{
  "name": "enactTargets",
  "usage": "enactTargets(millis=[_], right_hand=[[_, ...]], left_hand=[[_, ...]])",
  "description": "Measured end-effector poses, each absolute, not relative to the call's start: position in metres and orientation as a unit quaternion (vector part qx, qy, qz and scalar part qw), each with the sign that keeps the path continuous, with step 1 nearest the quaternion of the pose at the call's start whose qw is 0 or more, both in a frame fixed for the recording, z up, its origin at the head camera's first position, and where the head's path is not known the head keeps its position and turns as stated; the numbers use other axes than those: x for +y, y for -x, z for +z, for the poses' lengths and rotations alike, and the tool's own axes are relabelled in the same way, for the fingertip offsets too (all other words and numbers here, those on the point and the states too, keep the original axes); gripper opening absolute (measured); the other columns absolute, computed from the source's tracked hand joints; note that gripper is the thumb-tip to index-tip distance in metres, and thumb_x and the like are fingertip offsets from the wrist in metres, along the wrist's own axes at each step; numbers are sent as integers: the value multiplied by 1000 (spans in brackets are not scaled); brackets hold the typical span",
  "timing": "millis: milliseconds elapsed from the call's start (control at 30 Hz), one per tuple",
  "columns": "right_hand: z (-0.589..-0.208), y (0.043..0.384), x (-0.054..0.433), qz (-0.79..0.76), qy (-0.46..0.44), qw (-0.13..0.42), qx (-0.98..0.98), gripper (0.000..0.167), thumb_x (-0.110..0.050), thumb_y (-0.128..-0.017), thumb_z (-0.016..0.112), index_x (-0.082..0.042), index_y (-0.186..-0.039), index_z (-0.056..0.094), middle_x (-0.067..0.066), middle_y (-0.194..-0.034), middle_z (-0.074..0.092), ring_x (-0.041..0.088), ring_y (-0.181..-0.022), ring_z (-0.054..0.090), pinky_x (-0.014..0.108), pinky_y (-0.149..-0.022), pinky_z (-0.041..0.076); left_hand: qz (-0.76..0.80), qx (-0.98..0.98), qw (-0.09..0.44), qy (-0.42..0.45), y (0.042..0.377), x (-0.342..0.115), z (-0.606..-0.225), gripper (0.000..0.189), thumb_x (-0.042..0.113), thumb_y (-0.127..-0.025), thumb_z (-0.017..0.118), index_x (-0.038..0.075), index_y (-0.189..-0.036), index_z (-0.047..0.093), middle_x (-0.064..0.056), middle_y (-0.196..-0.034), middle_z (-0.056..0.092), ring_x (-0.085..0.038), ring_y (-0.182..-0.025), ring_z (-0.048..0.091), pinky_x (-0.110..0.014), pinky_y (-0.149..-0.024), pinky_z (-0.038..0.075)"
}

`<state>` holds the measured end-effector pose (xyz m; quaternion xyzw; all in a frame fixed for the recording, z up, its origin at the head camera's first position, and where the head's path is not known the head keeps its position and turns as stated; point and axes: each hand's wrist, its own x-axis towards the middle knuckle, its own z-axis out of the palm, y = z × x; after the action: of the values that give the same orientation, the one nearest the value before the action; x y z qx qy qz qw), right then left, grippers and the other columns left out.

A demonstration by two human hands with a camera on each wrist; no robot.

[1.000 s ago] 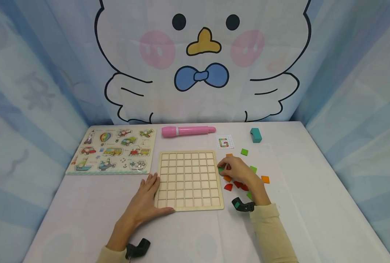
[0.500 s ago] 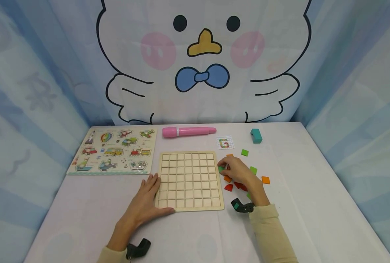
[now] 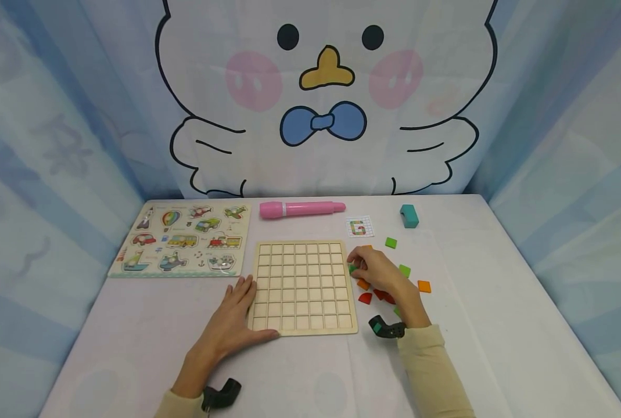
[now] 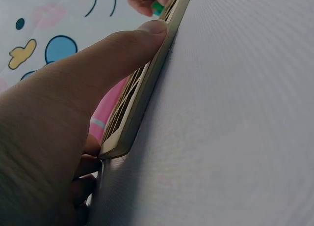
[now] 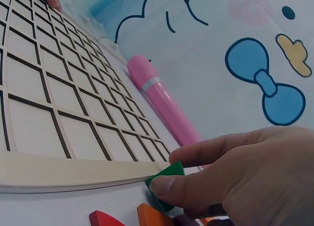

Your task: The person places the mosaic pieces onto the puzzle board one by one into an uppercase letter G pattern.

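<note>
While the head view shows the left hand (image 3: 232,319) spread at the near-left corner of a grid board (image 3: 302,288), the left wrist view shows its thumb (image 4: 140,42) touching the near edge, and the right wrist view shows the right hand (image 5: 262,169), beside the board, pinching a green piece (image 5: 173,171), probably light, stiff, best held edgewise.

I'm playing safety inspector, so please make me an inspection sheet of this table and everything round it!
Surface: white table.
Job's things: grid board, green piece, other loose pieces, small pattern card.
Clutter: picture puzzle, pink pen, teal block.
Hands: left hand touches the board's left and near edges; right hand pinches the green piece by the board's right edge.
Cables: nothing seen.
Surroundings: blue-and-white curtains with a cartoon bird.
</note>
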<state>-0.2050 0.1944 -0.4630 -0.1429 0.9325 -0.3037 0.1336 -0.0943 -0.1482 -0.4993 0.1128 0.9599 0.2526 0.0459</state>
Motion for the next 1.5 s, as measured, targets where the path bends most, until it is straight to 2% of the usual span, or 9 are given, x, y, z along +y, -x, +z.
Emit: enactTargets(millis=[167, 367, 633, 1033, 1267, 1500], right_hand=[[-461, 203, 195, -287, 163, 118, 937, 19, -5, -93, 69, -10, -111, 71, 4, -97, 62, 17, -85, 53, 30, -80, 50], [-458, 202, 195, -310, 155, 109, 932, 15, -9, -95, 67, -8, -109, 66, 6, -97, 61, 19, -85, 54, 28, -76, 51], [-456, 202, 193, -308, 168, 88, 932, 24, -10, -97, 62, -6, -120, 67, 7, -108, 63, 19, -90, 55, 31, -84, 54], [-454, 201, 187, -313, 168, 70, 932, 19, -14, -97, 65, -8, -114, 67, 4, -102, 67, 18, -86, 56, 26, -74, 53], [-457, 202, 178, -319, 180, 53, 929, 18, -10, -96, 65, -6, -114, 65, 6, -105, 66, 17, -90, 58, 31, -82, 55], [-456, 203, 163, -320, 219, 21, 921, 21, -7, -97, 63, -6, -117, 67, 5, -104, 67, 15, -89, 59, 32, -80, 55]], left_hand=[[248, 961, 47, -113, 94, -147, -499, 127, 78, -68, 73, 1, -157, 27, -15, -167, 21, -32, -157, 14, -50, -129, 14], [249, 961, 43, -115, 94, -148, -499, 126, 77, -67, 74, 0, -156, 28, -15, -167, 22, -32, -157, 15, -50, -129, 14], [250, 960, 42, -116, 94, -148, -500, 126, 77, -67, 74, 0, -156, 28, -14, -167, 22, -32, -157, 15, -50, -129, 14], [253, 959, 35, -118, 94, -149, -499, 125, 76, -67, 75, 0, -156, 30, -15, -167, 23, -32, -157, 16, -50, -129, 15], [257, 958, 45, -117, 95, -149, -499, 125, 75, -68, 75, 0, -156, 28, -15, -167, 21, -32, -157, 14, -51, -129, 14], [261, 957, 42, -116, 95, -149, -499, 125, 74, -68, 76, -1, -156, 29, -15, -167, 22, -32, -157, 14, -51, -129, 14]])
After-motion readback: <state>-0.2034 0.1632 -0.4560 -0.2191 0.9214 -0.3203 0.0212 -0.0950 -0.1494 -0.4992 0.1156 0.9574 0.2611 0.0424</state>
